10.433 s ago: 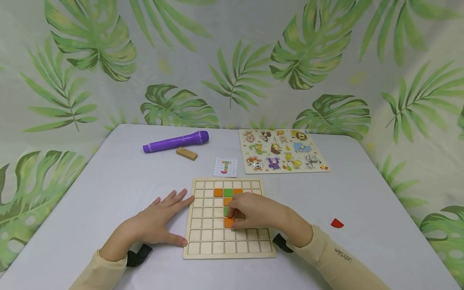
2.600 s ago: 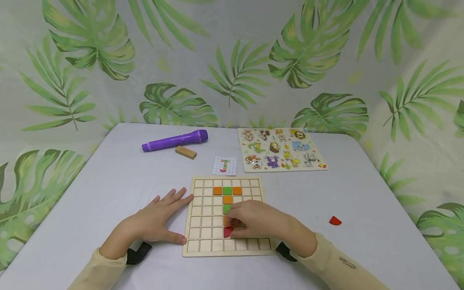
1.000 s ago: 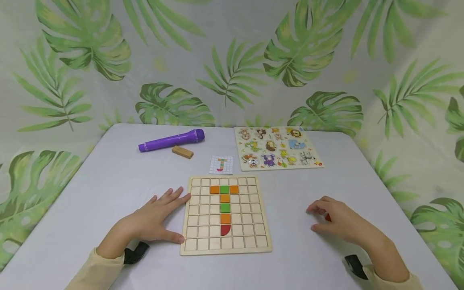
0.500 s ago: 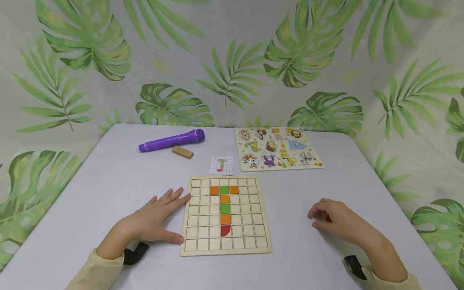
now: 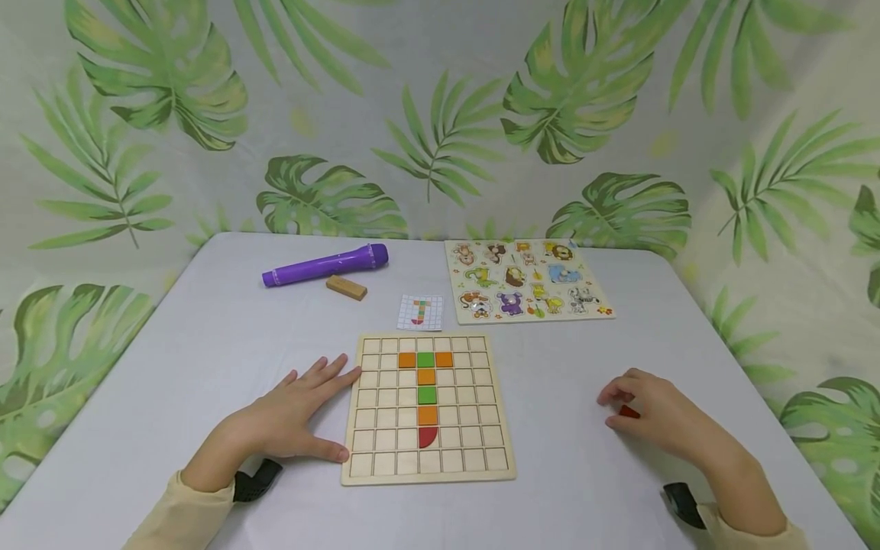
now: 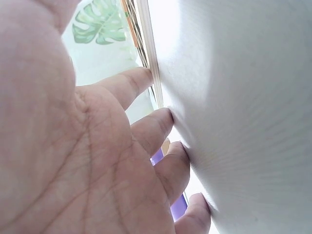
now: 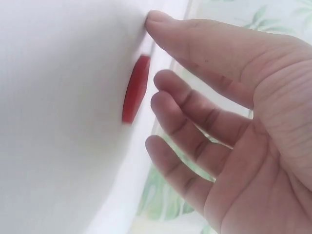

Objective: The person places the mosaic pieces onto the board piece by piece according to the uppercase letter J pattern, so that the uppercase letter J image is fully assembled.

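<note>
A square wooden grid board (image 5: 506, 443) lies in front of me. In its cells, orange squares (image 5: 428, 415) and green squares (image 5: 427, 395) form a T shape. Below the stem sits a red quarter-circle tile (image 5: 428, 436). My left hand (image 5: 292, 416) is spread flat on the table, its forefinger and thumb against the board's left edge. To the right of the board, my right hand (image 5: 663, 412) hovers with bent fingers around a second red quarter-circle tile (image 7: 136, 90). In the right wrist view that tile lies on the table, apart from the thumb and fingertips.
Behind the board lies a small pattern card (image 5: 420, 313) with a printed J shape. An animal puzzle board (image 5: 536, 317) is at the back right. A purple toy microphone (image 5: 323, 266) and a small wooden block (image 5: 347, 288) lie at the back left.
A red quarter-circle tile was set below the lowest orange square. My right hand then left the board for the other red tile and has just shifted slightly right. My left hand stayed put.
</note>
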`<state>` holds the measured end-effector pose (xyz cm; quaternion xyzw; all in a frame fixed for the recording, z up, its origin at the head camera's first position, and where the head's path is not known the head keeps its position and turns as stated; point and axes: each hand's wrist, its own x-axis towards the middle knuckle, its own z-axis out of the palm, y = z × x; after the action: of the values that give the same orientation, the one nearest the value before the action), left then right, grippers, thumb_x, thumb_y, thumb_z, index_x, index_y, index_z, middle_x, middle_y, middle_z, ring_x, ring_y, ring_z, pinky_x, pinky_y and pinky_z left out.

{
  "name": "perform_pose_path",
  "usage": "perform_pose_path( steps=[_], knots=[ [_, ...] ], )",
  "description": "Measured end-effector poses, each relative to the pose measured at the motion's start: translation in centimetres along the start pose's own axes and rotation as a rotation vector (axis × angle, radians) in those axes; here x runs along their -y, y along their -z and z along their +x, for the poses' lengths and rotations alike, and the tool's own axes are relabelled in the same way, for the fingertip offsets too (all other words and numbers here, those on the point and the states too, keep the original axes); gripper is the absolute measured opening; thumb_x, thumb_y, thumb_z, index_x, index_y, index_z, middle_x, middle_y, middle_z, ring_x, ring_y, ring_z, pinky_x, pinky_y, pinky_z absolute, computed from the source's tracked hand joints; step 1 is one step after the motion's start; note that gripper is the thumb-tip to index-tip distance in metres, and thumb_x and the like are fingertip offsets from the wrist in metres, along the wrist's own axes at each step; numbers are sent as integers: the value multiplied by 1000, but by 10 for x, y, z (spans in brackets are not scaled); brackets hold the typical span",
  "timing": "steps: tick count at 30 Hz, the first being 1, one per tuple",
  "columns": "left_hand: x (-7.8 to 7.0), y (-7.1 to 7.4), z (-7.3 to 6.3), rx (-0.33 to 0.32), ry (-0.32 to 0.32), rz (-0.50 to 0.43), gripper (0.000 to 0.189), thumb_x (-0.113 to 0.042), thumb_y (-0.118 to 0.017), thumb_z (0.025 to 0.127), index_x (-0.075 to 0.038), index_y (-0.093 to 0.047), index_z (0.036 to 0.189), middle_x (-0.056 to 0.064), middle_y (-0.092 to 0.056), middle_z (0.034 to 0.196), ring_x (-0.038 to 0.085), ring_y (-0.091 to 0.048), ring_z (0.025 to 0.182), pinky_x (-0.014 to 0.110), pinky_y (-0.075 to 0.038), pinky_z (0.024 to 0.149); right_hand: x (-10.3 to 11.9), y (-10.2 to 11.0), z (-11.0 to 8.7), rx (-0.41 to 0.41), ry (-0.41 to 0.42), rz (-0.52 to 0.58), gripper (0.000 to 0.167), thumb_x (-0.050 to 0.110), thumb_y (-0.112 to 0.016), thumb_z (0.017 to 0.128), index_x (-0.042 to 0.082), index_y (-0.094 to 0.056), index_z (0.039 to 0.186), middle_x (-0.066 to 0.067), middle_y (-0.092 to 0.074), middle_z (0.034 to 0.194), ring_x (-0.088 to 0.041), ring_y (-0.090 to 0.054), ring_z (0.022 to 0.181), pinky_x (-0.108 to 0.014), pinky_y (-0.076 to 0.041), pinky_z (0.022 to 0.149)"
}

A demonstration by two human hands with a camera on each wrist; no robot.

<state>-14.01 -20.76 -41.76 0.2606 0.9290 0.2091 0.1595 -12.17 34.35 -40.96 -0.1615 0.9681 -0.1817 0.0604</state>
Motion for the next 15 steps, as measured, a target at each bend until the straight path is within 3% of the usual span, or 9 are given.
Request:
perform_pose_path(
  steps=[3, 8, 15],
  knots=[
    [0, 0, 0, -6, -4, 3, 118, -75, -81, 79, -24, -30, 172, 14, -19, 181, 51, -17, 165, 82, -16, 124, -6, 3, -2, -12, -28, -29, 24, 23, -91, 86, 19, -77, 104, 9, -65, 100, -7, -60, 91, -28, -55, 79],
    [-1, 1, -1, -7, -7, 0, 117, -74, -82, 79, -24, -30, 172, 15, -19, 181, 51, -18, 165, 82, -16, 124, -15, 9, -5, 33, -79, 22, 21, 25, -89, 88, 16, -75, 101, 10, -66, 91, 1, -58, 83, -24, -53, 75],
    [-1, 2, -1, -4, -2, -7, 117, -74, -82, 79, -23, -30, 171, 15, -19, 181, 51, -17, 165, 82, -16, 124, -16, 9, -3, 54, -62, 56, 13, 21, -85, 92, 16, -75, 97, 11, -70, 88, 5, -59, 79, -23, -54, 72]
  ],
)
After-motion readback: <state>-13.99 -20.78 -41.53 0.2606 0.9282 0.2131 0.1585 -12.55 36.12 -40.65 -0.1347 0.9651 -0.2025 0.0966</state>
